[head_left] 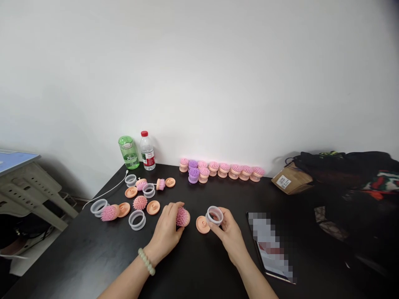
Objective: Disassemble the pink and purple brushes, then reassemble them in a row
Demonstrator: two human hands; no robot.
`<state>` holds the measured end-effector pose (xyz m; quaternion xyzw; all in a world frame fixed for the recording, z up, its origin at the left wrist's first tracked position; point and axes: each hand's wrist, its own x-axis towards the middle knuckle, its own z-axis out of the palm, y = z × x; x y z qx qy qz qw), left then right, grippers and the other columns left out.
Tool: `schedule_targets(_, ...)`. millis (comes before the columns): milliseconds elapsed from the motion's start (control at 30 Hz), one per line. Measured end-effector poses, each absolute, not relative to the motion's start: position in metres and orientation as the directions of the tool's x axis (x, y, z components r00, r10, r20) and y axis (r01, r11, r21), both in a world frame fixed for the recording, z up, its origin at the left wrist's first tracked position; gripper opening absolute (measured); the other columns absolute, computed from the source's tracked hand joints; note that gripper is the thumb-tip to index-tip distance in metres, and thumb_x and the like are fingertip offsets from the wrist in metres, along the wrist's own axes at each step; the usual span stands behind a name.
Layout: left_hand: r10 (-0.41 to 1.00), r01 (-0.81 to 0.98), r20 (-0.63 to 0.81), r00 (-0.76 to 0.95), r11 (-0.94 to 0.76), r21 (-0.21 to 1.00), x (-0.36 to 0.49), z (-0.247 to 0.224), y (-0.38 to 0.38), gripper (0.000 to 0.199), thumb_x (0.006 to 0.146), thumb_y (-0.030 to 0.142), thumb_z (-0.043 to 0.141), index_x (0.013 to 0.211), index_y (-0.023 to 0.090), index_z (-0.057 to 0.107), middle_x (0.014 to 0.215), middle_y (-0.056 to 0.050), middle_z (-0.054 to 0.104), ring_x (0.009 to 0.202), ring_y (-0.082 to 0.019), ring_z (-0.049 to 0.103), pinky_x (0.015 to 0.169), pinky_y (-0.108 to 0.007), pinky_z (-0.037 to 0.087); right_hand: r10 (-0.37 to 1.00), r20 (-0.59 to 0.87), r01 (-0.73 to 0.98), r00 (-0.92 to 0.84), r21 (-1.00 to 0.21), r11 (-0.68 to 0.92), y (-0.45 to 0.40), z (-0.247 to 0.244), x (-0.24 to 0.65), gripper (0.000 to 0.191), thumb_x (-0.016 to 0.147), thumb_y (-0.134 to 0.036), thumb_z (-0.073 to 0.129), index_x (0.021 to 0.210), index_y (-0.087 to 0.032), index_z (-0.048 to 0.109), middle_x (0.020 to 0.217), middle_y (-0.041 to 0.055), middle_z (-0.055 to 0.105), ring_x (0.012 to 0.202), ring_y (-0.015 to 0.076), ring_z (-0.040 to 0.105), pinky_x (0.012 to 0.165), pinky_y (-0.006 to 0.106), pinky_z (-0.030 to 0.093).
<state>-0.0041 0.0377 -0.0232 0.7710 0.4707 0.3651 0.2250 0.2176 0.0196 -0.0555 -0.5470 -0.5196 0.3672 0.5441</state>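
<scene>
Pink bristles and a peach rim show on the brush head (183,217) that my left hand (167,226) grips from its left side. My right hand (229,232) pinches a translucent grey ring (215,215) between thumb and fingers. Just left of that ring, a round peach cap (202,224) lies on the black table (187,265). More loose parts lie to the left: a pink brush head (110,212), a coral one (140,202), a clear ring (137,220) and a peach cap (153,207).
Several pink and purple brushes (235,171) stand along the wall. A green bottle (129,153) and a red-capped bottle (147,151) stand at the back left, near a white cable (107,192). A tablet-like device (271,249), a brown package (292,179) and dark fabric (346,178) lie to the right.
</scene>
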Motion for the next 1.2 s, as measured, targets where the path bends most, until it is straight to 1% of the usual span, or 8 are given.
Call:
schedule_targets(200,0.880,0.654,0.328,0.342,-0.474,0.590,-0.005,-0.021,0.037,0.048,0.071,-0.001,0.057,0.114,0.021,0.052,0.109,-0.008,0.060,0.102,-0.028,0.055,0.090,-0.045,0.048,0.987,0.120,0.350,0.103,-0.934,0.077,0.017,-0.050,0.215,0.033,0.080,-0.039,0.069,0.107,-0.022,0.059,0.106,0.0062,0.071,0.098,0.0258,0.068,0.088,0.040,0.053)
schedule_targets(400,0.898,0.679,0.265,0.350,-0.439,0.589,-0.004,-0.022,0.038,0.059,0.072,0.002,0.065,0.124,0.023,0.048,0.118,-0.007,0.057,0.110,-0.027,0.053,0.097,-0.043,0.045,0.980,0.186,0.546,0.075,-0.830,0.116,0.013,-0.050,0.209,0.036,0.073,-0.028,0.069,0.108,-0.023,0.062,0.111,0.0075,0.070,0.100,0.0284,0.067,0.088,0.042,0.053)
schedule_targets(500,0.914,0.712,0.204,0.350,-0.401,0.577,-0.008,-0.018,0.039,0.063,0.071,0.005,0.071,0.127,0.023,0.048,0.119,-0.006,0.055,0.113,-0.027,0.053,0.099,-0.042,0.044,0.974,0.225,0.574,0.034,-0.802,0.165,0.011,-0.054,0.205,0.033,0.074,-0.024,0.067,0.106,-0.024,0.064,0.106,0.0066,0.070,0.100,0.0281,0.067,0.088,0.042,0.054)
schedule_targets(700,0.938,0.781,0.041,0.344,-0.310,0.542,-0.020,-0.005,0.043,0.049,0.067,0.007,0.072,0.111,0.020,0.054,0.111,-0.005,0.057,0.104,-0.026,0.057,0.089,-0.039,0.046,0.955,0.295,0.538,-0.035,-0.799,0.267,0.009,-0.058,0.193,0.037,0.079,-0.022,0.062,0.116,-0.023,0.059,0.119,0.0077,0.066,0.106,0.0258,0.066,0.092,0.040,0.054)
schedule_targets(867,0.933,0.780,-0.008,0.361,-0.297,0.550,-0.028,0.002,0.044,0.047,0.065,0.006,0.071,0.107,0.019,0.055,0.109,-0.006,0.058,0.102,-0.026,0.059,0.086,-0.037,0.047,0.934,0.354,0.622,0.056,-0.744,0.244,0.013,-0.059,0.207,0.027,0.084,-0.022,0.054,0.111,-0.020,0.059,0.113,0.0108,0.063,0.102,0.0267,0.064,0.089,0.042,0.054)
schedule_targets(933,0.923,0.773,-0.027,0.383,-0.304,0.556,-0.031,0.004,0.044,0.056,0.063,0.005,0.072,0.115,0.019,0.055,0.115,-0.007,0.059,0.108,-0.028,0.058,0.090,-0.039,0.047,0.943,0.327,0.673,0.058,-0.711,0.205,0.014,-0.056,0.218,0.034,0.079,-0.014,0.052,0.111,-0.020,0.060,0.113,0.0107,0.064,0.105,0.0279,0.062,0.092,0.044,0.052)
schedule_targets(1100,0.902,0.747,-0.045,0.430,-0.327,0.578,-0.035,0.002,0.044,0.099,0.056,0.014,0.085,0.144,0.026,0.041,0.131,-0.009,0.054,0.122,-0.032,0.052,0.100,-0.043,0.045,0.980,0.155,0.703,-0.125,-0.683,0.198,0.009,-0.040,0.229,0.054,0.069,-0.007,0.060,0.120,-0.026,0.061,0.121,0.0050,0.063,0.114,0.0270,0.057,0.101,0.043,0.048)
schedule_targets(1200,0.884,0.719,-0.026,0.466,-0.361,0.594,-0.036,-0.001,0.044,0.110,0.050,0.022,0.092,0.146,0.027,0.040,0.139,-0.012,0.049,0.129,-0.036,0.047,0.107,-0.049,0.041,0.982,0.068,0.721,-0.178,-0.670,0.177,0.004,-0.035,0.220,0.047,0.069,-0.008,0.066,0.112,-0.025,0.065,0.117,0.0055,0.061,0.114,0.0271,0.057,0.101,0.042,0.047)
